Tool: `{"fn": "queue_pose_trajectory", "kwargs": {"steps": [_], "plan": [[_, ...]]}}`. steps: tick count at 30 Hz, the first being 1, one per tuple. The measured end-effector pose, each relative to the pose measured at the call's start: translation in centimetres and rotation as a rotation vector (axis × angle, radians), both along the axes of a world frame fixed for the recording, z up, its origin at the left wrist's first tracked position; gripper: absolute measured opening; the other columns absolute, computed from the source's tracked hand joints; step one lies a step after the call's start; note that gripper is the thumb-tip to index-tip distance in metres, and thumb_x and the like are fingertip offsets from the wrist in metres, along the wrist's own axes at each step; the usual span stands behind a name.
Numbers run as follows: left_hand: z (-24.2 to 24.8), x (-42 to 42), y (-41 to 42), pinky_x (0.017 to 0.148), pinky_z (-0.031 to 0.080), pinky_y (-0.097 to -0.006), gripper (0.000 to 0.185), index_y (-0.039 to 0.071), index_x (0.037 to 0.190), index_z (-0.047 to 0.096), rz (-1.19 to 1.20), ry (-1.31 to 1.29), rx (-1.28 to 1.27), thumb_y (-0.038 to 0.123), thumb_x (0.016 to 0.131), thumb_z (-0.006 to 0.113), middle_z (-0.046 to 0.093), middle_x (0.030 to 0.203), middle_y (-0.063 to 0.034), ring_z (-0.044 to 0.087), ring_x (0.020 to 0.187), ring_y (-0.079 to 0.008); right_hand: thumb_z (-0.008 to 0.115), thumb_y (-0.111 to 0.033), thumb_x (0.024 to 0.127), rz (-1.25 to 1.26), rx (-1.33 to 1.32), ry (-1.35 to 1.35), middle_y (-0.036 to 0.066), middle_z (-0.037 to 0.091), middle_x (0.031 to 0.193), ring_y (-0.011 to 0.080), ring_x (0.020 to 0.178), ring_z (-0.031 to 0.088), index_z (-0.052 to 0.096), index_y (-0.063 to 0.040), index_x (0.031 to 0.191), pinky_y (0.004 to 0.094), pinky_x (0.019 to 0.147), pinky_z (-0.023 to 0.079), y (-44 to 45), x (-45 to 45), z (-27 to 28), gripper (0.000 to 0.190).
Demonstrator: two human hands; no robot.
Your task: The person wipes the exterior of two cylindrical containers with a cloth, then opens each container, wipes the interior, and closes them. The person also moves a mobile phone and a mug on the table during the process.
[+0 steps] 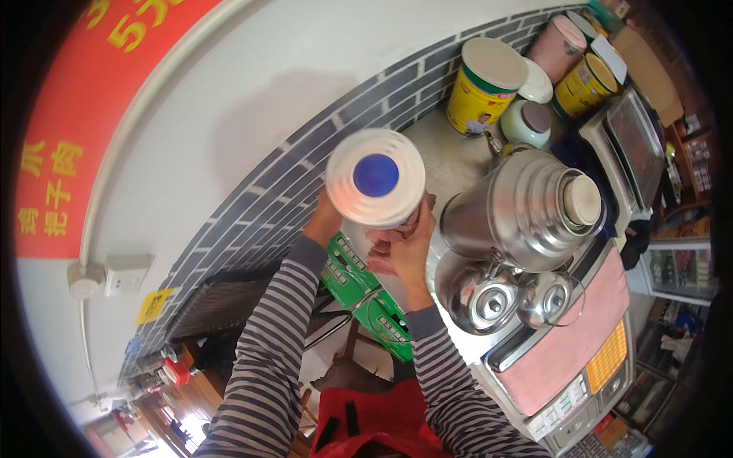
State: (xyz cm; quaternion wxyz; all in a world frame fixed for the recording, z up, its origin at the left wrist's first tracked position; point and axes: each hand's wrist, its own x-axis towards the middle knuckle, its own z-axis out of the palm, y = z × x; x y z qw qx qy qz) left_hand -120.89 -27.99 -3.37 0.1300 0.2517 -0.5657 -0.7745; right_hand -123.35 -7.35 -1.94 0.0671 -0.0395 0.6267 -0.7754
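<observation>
A round white container (350, 150) with a blue disc on its facing end is between my two hands. My left hand (325, 220) grips its left side, partly hidden behind it. At its lower right, my right hand (413, 246) holds a pinkish-brown cloth (381, 255) against it. To the right, a steel vacuum flask (487, 212) with a pale stopper stands on the metal counter (444, 151). Two shiny lidded metal pots (478, 295) sit beside the flask, nearer to me.
Yellow tins (478, 100), a pale green jar (524, 129) and a pink jug (555, 48) stand by the brick-patterned wall (275, 172). A pink cloth (567, 343) covers an appliance at right. Green boxes (349, 275) lie below my arms.
</observation>
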Motion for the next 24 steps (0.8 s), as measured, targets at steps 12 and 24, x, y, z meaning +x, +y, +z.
{"fn": "queue_pose_trajectory", "kwargs": {"steps": [12, 24], "plan": [[-1.1, 18.2, 5.2, 0.115, 0.056, -0.0376, 0.043, 0.003, 0.157, 0.061, 0.123, 0.001, -0.088, 0.018, 0.116, 0.063, 0.071, 0.152, -0.0152, 0.069, 0.136, -0.0247, 0.083, -0.008, 0.092, 0.376, 0.315, 0.299, 0.017, 0.068, 0.134, 0.0321, 0.118, 0.071, 0.061, -0.004, 0.152, 0.0444, 0.107, 0.056, 6.0, 11.6, -0.1, 0.064], [5.9, 52.0, 12.0, 0.122, 0.045, -0.0364, 0.051, 0.004, 0.155, 0.06, 0.711, -0.026, 0.159, 0.041, 0.125, 0.041, 0.066, 0.147, -0.0078, 0.059, 0.139, -0.0169, 0.095, -0.016, 0.086, 1.168, 0.517, 0.377, 0.013, 0.076, 0.14, 0.0291, 0.128, 0.072, 0.068, -0.002, 0.147, 0.0456, 0.112, 0.057, 7.3, 36.2, -4.3, 0.068]]}}
